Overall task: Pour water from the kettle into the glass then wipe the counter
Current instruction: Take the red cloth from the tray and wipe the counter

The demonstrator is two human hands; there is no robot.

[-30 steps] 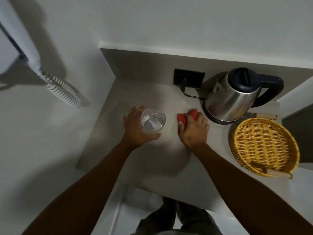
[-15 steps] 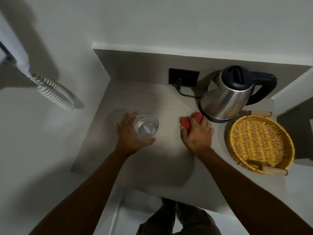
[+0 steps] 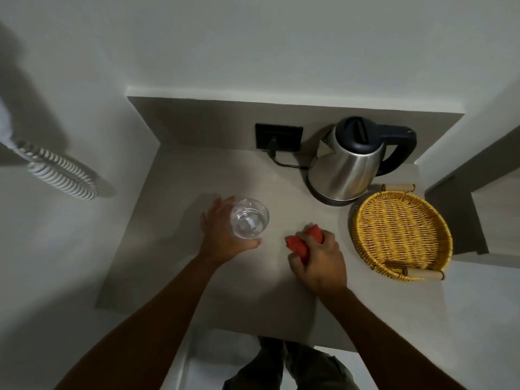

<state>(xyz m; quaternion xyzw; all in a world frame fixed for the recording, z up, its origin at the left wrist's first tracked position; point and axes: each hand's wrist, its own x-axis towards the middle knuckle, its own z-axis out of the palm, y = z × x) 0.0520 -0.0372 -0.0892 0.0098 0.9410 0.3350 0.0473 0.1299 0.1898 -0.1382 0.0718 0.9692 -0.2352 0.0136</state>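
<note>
we see the left hand [image 3: 222, 235] cupped around the glass [image 3: 249, 219], grip clamped on its side; the glass stands upright on the grey surface [image 3: 174, 249], water inside. the right hand [image 3: 319, 261] presses a red cloth [image 3: 305, 240] onto the surface, grip closed on it, just right of the glass. the steel kettle [image 3: 349, 164] sits on its base at the back right, near the cloth. a yellow wicker tray [image 3: 401, 235] lies beside the right hand. a black wall socket [image 3: 278, 136] is behind.
</note>
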